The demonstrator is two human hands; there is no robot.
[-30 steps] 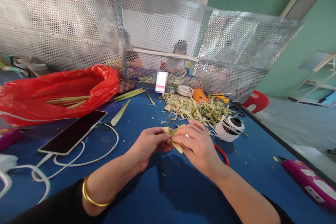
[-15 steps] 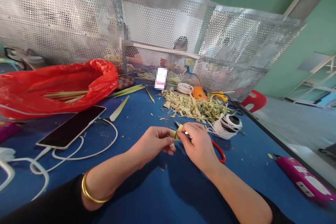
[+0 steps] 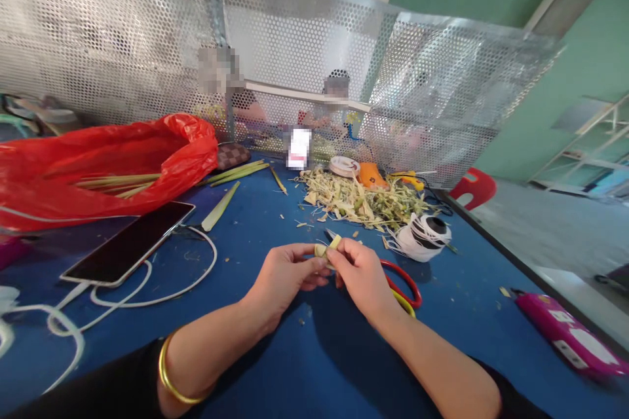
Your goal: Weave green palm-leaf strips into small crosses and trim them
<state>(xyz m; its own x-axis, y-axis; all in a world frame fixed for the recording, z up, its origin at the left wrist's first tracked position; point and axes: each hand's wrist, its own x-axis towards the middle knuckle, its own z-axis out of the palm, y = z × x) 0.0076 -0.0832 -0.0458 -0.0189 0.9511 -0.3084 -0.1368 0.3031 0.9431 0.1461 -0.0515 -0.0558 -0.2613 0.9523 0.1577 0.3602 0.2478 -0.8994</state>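
Observation:
Between my hands is a small pale-green strip of leaf (image 3: 321,251), bent into a curl, with its short end standing up by my right thumb. My left hand (image 3: 289,270) is closed, pinching the strip from the left. From the right, my right hand (image 3: 362,270) pinches the same strip between thumb and forefinger. Scissors with red and yellow handles (image 3: 410,288) lie on the blue table (image 3: 314,366), partly covered by my right hand; their blade tip shows just beyond my fingers.
A heap of leaf trimmings (image 3: 363,200) lies ahead, beside a spool of white cord (image 3: 422,236). Left are a red plastic bag (image 3: 191,144) of stalks, a cut leaf piece (image 3: 221,206) and a phone (image 3: 130,242) on a white cable. A purple case (image 3: 570,334) sits right. Behind the perforated screen (image 3: 304,26) are people.
My hands have drawn slightly closer together around the strip, which shows less now. More of the scissor handles has come into sight beside my right hand. The view has shifted a little.

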